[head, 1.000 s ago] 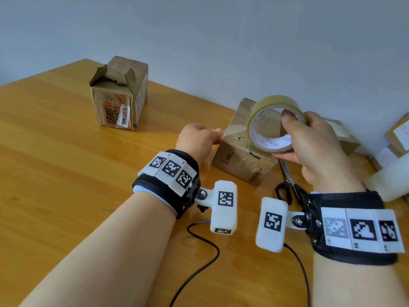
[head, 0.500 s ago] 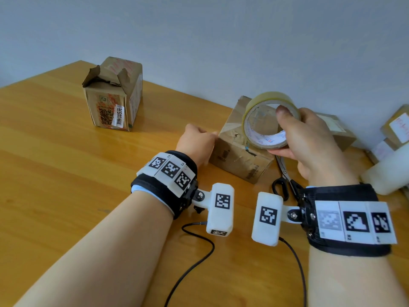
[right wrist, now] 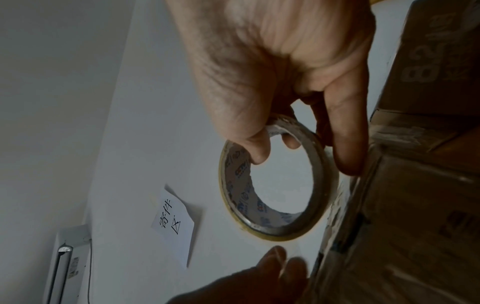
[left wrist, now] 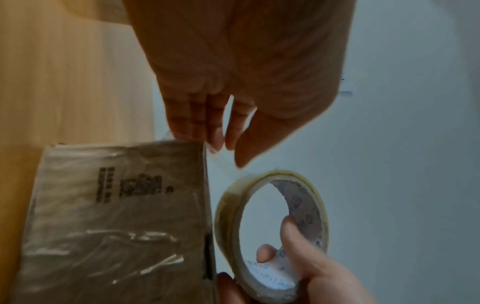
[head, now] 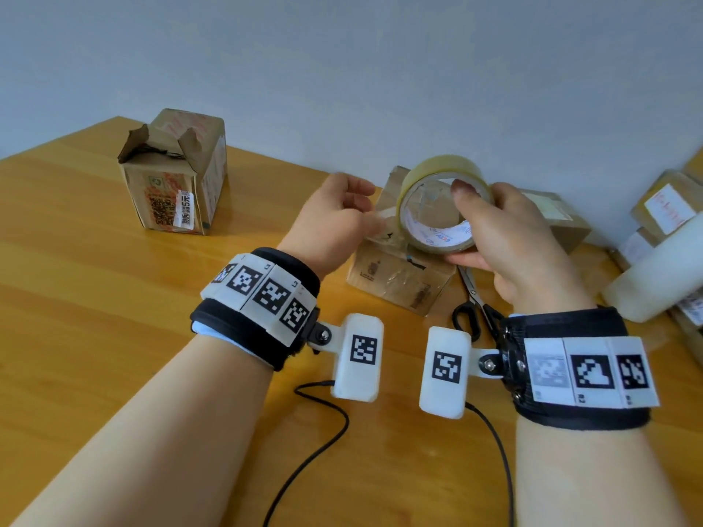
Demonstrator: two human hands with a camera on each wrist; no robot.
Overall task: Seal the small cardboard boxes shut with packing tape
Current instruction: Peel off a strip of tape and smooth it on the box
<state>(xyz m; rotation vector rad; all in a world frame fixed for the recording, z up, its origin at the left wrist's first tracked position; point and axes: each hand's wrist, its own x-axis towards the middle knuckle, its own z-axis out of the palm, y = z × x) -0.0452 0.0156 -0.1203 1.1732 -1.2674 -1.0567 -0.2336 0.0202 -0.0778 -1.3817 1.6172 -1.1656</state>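
My right hand (head: 471, 218) grips a roll of clear packing tape (head: 443, 207), thumb through its core and fingers underneath, just above a small closed cardboard box (head: 399, 275). My left hand (head: 357, 214) is raised beside the roll and pinches the free end of the tape (head: 380, 218). In the left wrist view a short clear strip (left wrist: 221, 158) runs from the roll (left wrist: 272, 226) to my left fingertips (left wrist: 215, 142) at the box's top corner (left wrist: 116, 216). The right wrist view shows the roll (right wrist: 272, 185) against the box's edge (right wrist: 415, 205).
A second small box (head: 175, 173) with torn, open top flaps stands at the back left of the wooden table (head: 95, 298). Scissors (head: 471, 298) lie right of the near box. More boxes (head: 665, 211) and a white roll (head: 654, 283) crowd the right edge. Cables (head: 323, 443) trail near me.
My left hand has risen from the near box's left side to the roll and taken the tape end. The right hand holds the roll much as before.
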